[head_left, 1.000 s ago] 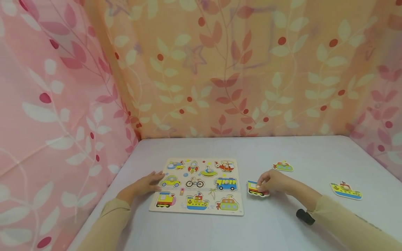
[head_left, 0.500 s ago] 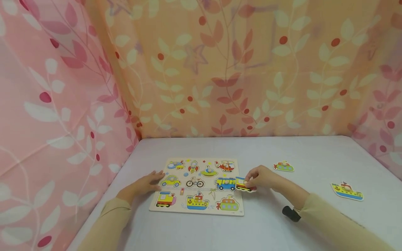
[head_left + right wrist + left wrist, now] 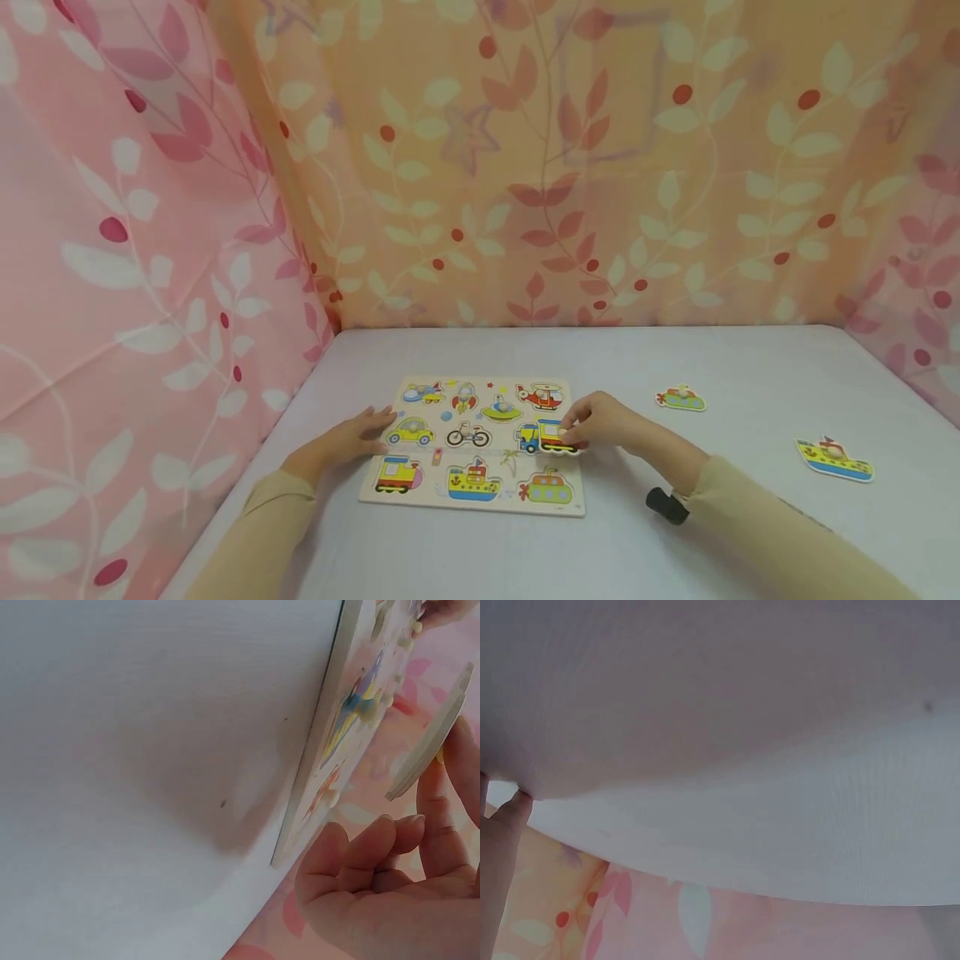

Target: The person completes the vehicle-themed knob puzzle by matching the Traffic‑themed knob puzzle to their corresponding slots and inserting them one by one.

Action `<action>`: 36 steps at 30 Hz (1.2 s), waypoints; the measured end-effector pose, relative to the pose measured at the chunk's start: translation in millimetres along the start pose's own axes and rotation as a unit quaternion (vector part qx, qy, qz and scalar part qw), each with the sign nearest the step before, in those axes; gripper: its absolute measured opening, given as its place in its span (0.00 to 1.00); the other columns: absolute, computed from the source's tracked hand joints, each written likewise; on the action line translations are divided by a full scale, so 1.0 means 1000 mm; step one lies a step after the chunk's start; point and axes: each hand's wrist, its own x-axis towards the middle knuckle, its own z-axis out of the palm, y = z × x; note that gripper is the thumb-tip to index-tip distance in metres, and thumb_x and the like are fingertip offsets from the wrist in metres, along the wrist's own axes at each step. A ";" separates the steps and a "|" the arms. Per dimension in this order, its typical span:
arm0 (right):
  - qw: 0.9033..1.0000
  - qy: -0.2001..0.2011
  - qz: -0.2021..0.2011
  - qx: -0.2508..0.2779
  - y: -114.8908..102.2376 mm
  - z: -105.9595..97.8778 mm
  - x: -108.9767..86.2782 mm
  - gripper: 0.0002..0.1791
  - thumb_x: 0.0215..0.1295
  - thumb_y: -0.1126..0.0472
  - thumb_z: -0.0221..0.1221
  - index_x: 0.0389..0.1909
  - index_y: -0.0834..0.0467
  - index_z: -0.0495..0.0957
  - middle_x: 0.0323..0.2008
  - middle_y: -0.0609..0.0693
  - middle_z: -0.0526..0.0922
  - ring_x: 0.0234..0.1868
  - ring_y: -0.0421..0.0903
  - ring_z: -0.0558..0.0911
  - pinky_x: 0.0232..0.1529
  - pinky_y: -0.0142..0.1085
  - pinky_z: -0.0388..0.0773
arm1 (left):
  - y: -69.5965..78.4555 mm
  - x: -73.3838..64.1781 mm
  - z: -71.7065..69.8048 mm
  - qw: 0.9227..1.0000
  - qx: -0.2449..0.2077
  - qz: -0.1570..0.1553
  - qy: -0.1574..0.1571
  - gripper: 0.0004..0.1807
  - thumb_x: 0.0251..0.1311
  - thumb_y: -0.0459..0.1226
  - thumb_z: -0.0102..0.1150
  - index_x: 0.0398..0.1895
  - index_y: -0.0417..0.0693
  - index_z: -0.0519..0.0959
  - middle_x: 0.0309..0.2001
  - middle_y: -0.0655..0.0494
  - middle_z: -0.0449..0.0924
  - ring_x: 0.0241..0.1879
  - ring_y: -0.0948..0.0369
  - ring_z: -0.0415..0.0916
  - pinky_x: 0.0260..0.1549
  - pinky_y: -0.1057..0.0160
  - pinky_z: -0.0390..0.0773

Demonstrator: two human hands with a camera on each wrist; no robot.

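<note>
A wooden knob puzzle board (image 3: 432,486) with vehicle pictures lies on the table. My left hand (image 3: 351,439) rests at its left edge, fingers extended; in the left wrist view only part of that hand shows. With thumb and fingers, my right hand (image 3: 611,421) pinches the small knob of a train puzzle piece (image 3: 552,433). The train piece is over the right side of the board and hides part of the bus piece (image 3: 528,438). In the right wrist view the train piece (image 3: 433,746) is tilted and apart from the board. A train picture (image 3: 397,474) marks the board's lower left.
A submarine piece (image 3: 682,398) and a boat piece (image 3: 835,459) lie on the white table (image 3: 735,475) to the right. Car (image 3: 409,431), bicycle and helicopter pieces sit in the board. Patterned curtains (image 3: 465,208) enclose the back and sides. A black object (image 3: 667,506) is at the right wrist.
My right hand has carried the train piece left, from beside the board to over the bus piece. My left hand has stayed at the board's left edge.
</note>
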 end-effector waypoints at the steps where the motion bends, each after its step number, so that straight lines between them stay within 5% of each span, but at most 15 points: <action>1: 1.000 0.001 0.000 0.000 -0.002 0.001 0.001 0.06 0.54 0.61 0.72 0.30 0.58 0.85 0.26 0.51 0.73 0.32 0.46 0.71 0.29 0.35 0.64 | 0.000 0.000 0.000 1.000 0.002 0.001 0.000 0.39 0.59 0.48 0.64 0.73 0.55 0.62 0.76 0.42 0.47 0.74 0.39 0.38 0.64 0.30 0.42; 14: 0.999 -0.011 -0.034 0.026 -0.020 0.020 0.002 0.05 0.53 0.64 0.71 0.27 0.59 0.84 0.23 0.49 0.73 0.28 0.44 0.71 0.26 0.33 0.62 | 0.002 -0.001 0.001 1.000 0.011 0.016 -0.001 0.39 0.58 0.47 0.65 0.72 0.52 0.64 0.75 0.45 0.50 0.74 0.40 0.38 0.65 0.31 0.42; 26: 0.998 -0.016 -0.047 0.041 -0.036 0.034 0.006 0.05 0.54 0.65 0.71 0.28 0.60 0.83 0.24 0.48 0.80 0.25 0.43 0.77 0.31 0.34 0.72 | 0.001 -0.001 0.000 1.000 0.013 0.028 0.000 0.38 0.60 0.46 0.64 0.72 0.49 0.63 0.75 0.46 0.52 0.74 0.40 0.38 0.66 0.33 0.42; 36: 0.997 0.007 -0.056 0.060 -0.050 0.048 0.010 0.06 0.52 0.64 0.72 0.28 0.60 0.84 0.28 0.48 0.79 0.31 0.44 0.75 0.35 0.35 0.71 | 0.002 -0.001 0.000 1.000 0.012 0.023 0.000 0.37 0.61 0.44 0.64 0.72 0.49 0.63 0.75 0.44 0.50 0.74 0.39 0.38 0.65 0.32 0.42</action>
